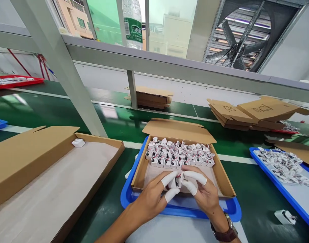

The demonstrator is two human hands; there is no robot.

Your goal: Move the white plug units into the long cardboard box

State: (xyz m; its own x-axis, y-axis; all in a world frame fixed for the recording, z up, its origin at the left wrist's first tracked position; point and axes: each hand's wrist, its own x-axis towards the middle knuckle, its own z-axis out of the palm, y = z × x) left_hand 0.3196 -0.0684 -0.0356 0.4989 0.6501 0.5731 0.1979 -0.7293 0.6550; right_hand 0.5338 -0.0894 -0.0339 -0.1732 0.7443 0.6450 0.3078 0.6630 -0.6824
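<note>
One green worktop point(103, 194) before us bears a blue plastic tray point(179, 211) carrying an open cardboard box point(226, 179), its far half packed with wired white plastic casings point(179, 153). Above the box's near part, our left hand point(154, 194) and right hand point(207, 194), fingertips in white finger cots point(196, 176), together pinch a single white casing point(177, 182).

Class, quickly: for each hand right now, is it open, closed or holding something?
Left hand: closed, holding a small white part.
Right hand: closed, gripping the other side of the same part.
</note>
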